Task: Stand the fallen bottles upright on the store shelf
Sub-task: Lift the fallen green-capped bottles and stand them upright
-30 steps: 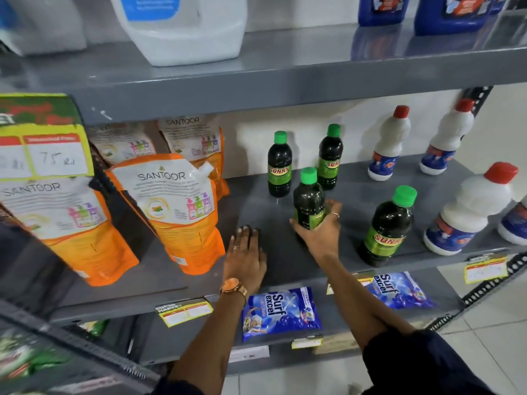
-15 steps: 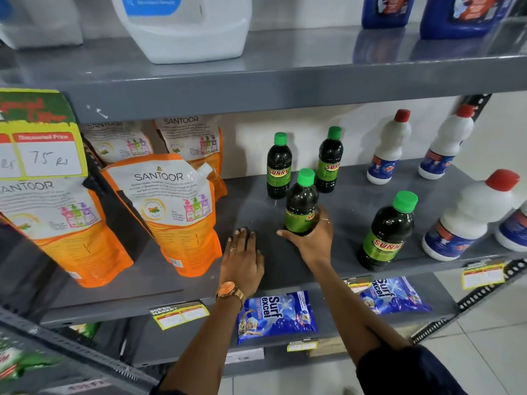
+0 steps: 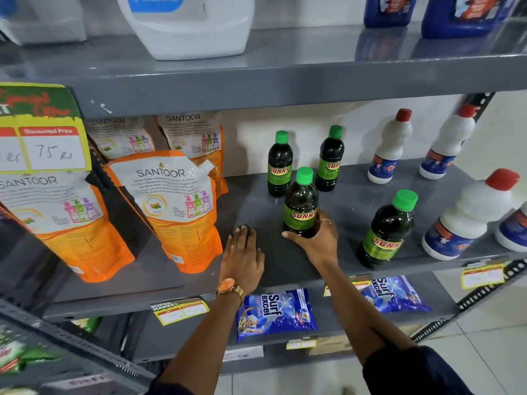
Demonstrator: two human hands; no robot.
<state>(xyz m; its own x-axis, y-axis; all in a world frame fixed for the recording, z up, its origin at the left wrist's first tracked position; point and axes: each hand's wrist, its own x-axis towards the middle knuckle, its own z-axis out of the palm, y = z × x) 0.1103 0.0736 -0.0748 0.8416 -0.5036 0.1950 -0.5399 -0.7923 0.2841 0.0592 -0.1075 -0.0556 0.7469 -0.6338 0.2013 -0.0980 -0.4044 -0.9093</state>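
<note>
My right hand [image 3: 316, 240] grips the base of a dark Sunny bottle [image 3: 301, 202] with a green cap, upright on the grey middle shelf [image 3: 285, 266]. My left hand [image 3: 242, 258] lies flat on the shelf just left of it, fingers spread, holding nothing. Two more Sunny bottles [image 3: 280, 165] [image 3: 329, 159] stand upright behind, near the back wall. A fourth Sunny bottle [image 3: 387, 230] stands near the front edge to the right. White bottles with red caps [image 3: 389, 148] [image 3: 447, 143] [image 3: 473, 216] stand upright on the right side.
Orange Santoor pouches [image 3: 171, 206] lean on the shelf's left half. A yellow price sign [image 3: 42, 129] hangs at far left. The upper shelf [image 3: 285, 78] carries a white jug [image 3: 188, 24] and blue containers [image 3: 456, 15]. Blue Surf Excel packets [image 3: 273, 315] lie on the shelf below.
My right hand has slid the held bottle a little left and toward the shelf's middle, keeping it upright. My left hand has stayed flat on the shelf.
</note>
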